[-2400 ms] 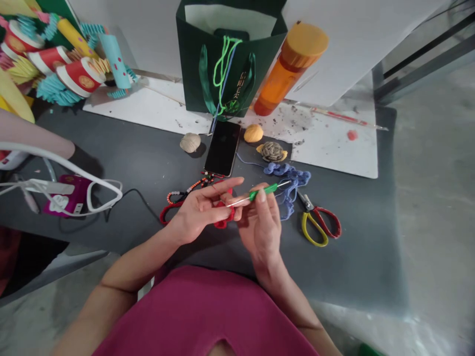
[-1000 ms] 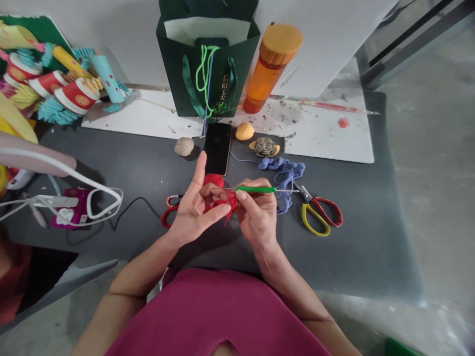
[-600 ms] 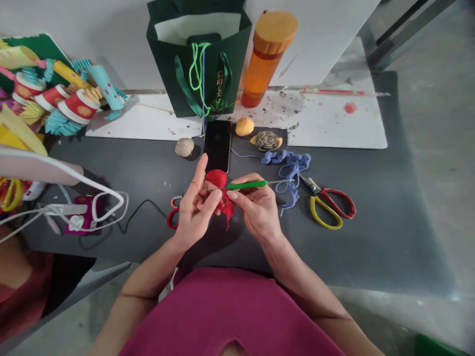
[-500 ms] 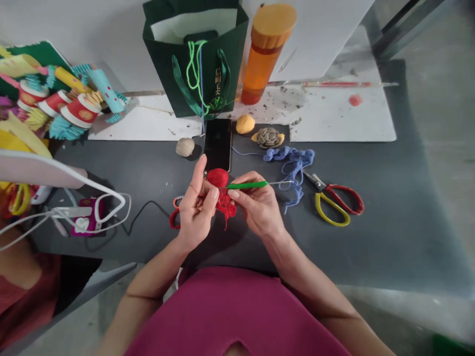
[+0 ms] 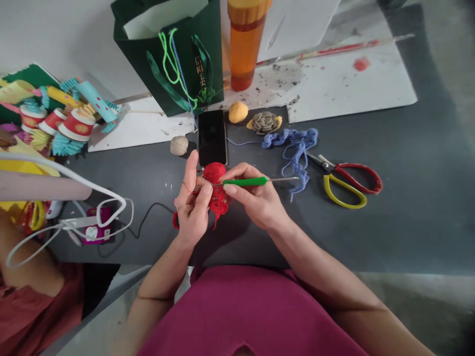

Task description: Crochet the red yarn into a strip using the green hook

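My left hand (image 5: 193,205) pinches a small piece of red crochet (image 5: 218,203) between thumb and fingers, its index finger raised with red yarn running over it. In my right hand (image 5: 256,198) is a crochet hook (image 5: 247,182) with a green handle, held level between thumb and fingers. One metal end points left into the red work, the other sticks out to the right. Just beyond the hands sits a ball of red yarn (image 5: 214,172), partly covered by my fingers. The exact stitch at the hook's tip is hidden.
A phone (image 5: 212,138) lies ahead, near beige (image 5: 179,145) and yellow yarn balls (image 5: 238,112) and a grey crocheted flower (image 5: 264,122). Blue crochet (image 5: 297,143) and scissors (image 5: 345,180) lie right. Behind stand a green bag (image 5: 170,64) and an orange bottle (image 5: 247,49). Another person's arm (image 5: 29,262) is left.
The camera view has shifted and tilted a little. Both hands keep their hold on the crochet and hook; the hook sits slightly further left against my left fingers.
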### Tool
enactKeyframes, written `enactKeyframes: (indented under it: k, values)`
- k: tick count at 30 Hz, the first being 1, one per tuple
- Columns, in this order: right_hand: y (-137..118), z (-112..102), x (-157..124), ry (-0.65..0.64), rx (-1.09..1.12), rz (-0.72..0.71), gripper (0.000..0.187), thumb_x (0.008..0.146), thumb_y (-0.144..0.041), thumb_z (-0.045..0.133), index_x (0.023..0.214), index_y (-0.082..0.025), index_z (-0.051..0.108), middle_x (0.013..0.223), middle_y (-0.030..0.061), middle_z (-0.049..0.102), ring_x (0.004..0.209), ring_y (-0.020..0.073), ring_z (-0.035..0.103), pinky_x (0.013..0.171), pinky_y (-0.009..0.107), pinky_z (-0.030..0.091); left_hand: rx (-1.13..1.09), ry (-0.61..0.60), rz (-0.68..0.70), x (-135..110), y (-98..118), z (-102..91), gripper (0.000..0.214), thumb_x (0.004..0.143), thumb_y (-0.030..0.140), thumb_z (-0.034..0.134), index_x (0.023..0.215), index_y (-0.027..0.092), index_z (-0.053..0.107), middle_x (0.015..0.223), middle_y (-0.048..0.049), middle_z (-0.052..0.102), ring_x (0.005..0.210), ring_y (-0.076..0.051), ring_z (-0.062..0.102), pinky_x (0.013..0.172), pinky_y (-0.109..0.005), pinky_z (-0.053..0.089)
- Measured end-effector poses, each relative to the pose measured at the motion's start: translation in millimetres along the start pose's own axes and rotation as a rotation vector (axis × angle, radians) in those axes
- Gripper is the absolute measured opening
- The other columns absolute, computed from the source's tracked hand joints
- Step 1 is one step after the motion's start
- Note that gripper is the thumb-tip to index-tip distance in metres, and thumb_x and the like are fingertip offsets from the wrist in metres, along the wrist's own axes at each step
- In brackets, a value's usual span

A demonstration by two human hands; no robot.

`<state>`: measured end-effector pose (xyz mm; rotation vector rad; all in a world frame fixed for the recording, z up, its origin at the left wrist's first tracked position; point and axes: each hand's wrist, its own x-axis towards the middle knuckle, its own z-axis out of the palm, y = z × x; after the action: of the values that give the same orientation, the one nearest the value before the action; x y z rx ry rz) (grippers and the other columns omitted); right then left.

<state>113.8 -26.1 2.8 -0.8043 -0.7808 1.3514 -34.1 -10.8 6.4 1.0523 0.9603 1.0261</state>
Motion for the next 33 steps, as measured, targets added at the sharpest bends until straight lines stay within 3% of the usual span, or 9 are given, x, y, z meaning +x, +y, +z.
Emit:
enactKeyframes:
  k: [2, 6, 12, 16, 18, 22, 26, 30, 33]
  values:
    - [0, 2, -2, 0.033, -0.037, -0.059, 0.017, 0.086, -0.038, 0.088, 0.091, -0.025, 0.080, 0.082, -0.0032, 0.078, 0.067, 0.0102, 0.069, 0.066, 0.026, 0.061, -0.028, 0.079, 0.081, 3, 4, 5.7, 0.078, 0.093, 0.049, 0.076, 0.164, 0.041, 0.045, 0.068, 0.0062, 0.052, 0.059, -0.014, 0.040, 0.063, -0.029, 0.046]
    - [3, 7, -4, 0.079, 0.002, -0.120, 0.015, 0.087, -0.040, 0.087, 0.092, -0.027, 0.080, 0.079, -0.0036, 0.078, 0.065, 0.0122, 0.072, 0.063, 0.029, 0.064, -0.130, 0.010, 0.060, 8, 10, 15.3, 0.074, 0.089, 0.064, 0.075, 0.156, 0.039, 0.057, 0.071, 0.0040, 0.055, 0.064, -0.015, 0.051, 0.064, -0.031, 0.049]
    - [-3, -2, 1, 0.096, -0.058, -0.250, 0.012, 0.084, -0.036, 0.091, 0.089, -0.029, 0.083, 0.091, -0.0009, 0.084, 0.091, 0.0174, 0.080, 0.088, 0.035, 0.068, -0.209, -0.120, -0.051, 16, 14, 8.4, 0.107, 0.075, 0.034, 0.096, 0.166, 0.042, 0.040, 0.078, 0.0093, 0.064, 0.076, -0.008, 0.061, 0.080, -0.022, 0.054]
    - [-12, -14, 1, 0.000, -0.166, -0.252, 0.009, 0.090, -0.035, 0.085, 0.096, -0.029, 0.083, 0.089, -0.0012, 0.086, 0.081, 0.0175, 0.081, 0.078, 0.034, 0.069, -0.225, -0.208, -0.159, 21, 12, 4.5, 0.119, 0.068, 0.029, 0.100, 0.168, 0.040, 0.036, 0.078, 0.0106, 0.070, 0.075, -0.007, 0.065, 0.077, -0.020, 0.054]
    - [-13, -19, -1, 0.013, -0.334, -0.342, 0.005, 0.093, -0.028, 0.082, 0.098, -0.029, 0.082, 0.090, -0.0009, 0.086, 0.083, 0.0176, 0.082, 0.076, 0.032, 0.067, -0.230, -0.177, -0.166, 21, 8, 7.7, 0.120, 0.069, 0.026, 0.099, 0.169, 0.038, 0.034, 0.075, 0.0119, 0.069, 0.072, -0.006, 0.064, 0.076, -0.019, 0.053]
    - [0, -22, -5, 0.073, -0.643, -0.686, 0.024, 0.090, -0.012, 0.079, 0.103, -0.032, 0.083, 0.106, 0.0018, 0.088, 0.089, 0.0187, 0.083, 0.080, 0.034, 0.066, -0.304, -0.068, -0.138, 17, -3, 18.4, 0.114, 0.073, 0.023, 0.097, 0.169, 0.033, 0.036, 0.078, 0.0114, 0.073, 0.077, -0.005, 0.067, 0.083, -0.020, 0.053]
    - [17, -21, -6, 0.221, -0.405, -0.559, 0.011, 0.093, -0.022, 0.080, 0.099, -0.032, 0.082, 0.100, 0.0005, 0.088, 0.092, 0.0203, 0.084, 0.080, 0.036, 0.068, -0.390, -0.104, -0.244, 16, -9, 20.6, 0.106, 0.073, 0.022, 0.096, 0.165, 0.031, 0.044, 0.080, 0.0110, 0.074, 0.077, -0.005, 0.068, 0.082, -0.020, 0.053]
    - [17, -24, -4, 0.142, -0.282, -0.316, 0.011, 0.095, -0.039, 0.079, 0.096, -0.028, 0.078, 0.091, 0.0000, 0.086, 0.084, 0.0194, 0.083, 0.076, 0.035, 0.068, -0.398, -0.142, -0.332, 16, -8, 16.5, 0.105, 0.069, 0.019, 0.097, 0.162, 0.030, 0.048, 0.078, 0.0115, 0.071, 0.075, -0.005, 0.067, 0.082, -0.021, 0.052]
    - [13, -26, -5, 0.162, -0.518, -0.456, 0.003, 0.096, -0.029, 0.076, 0.099, -0.028, 0.079, 0.093, 0.0011, 0.086, 0.085, 0.0191, 0.082, 0.077, 0.036, 0.066, -0.349, -0.092, -0.246, 14, -9, 16.2, 0.108, 0.071, 0.018, 0.096, 0.165, 0.032, 0.044, 0.077, 0.0110, 0.072, 0.076, -0.006, 0.066, 0.081, -0.021, 0.052]
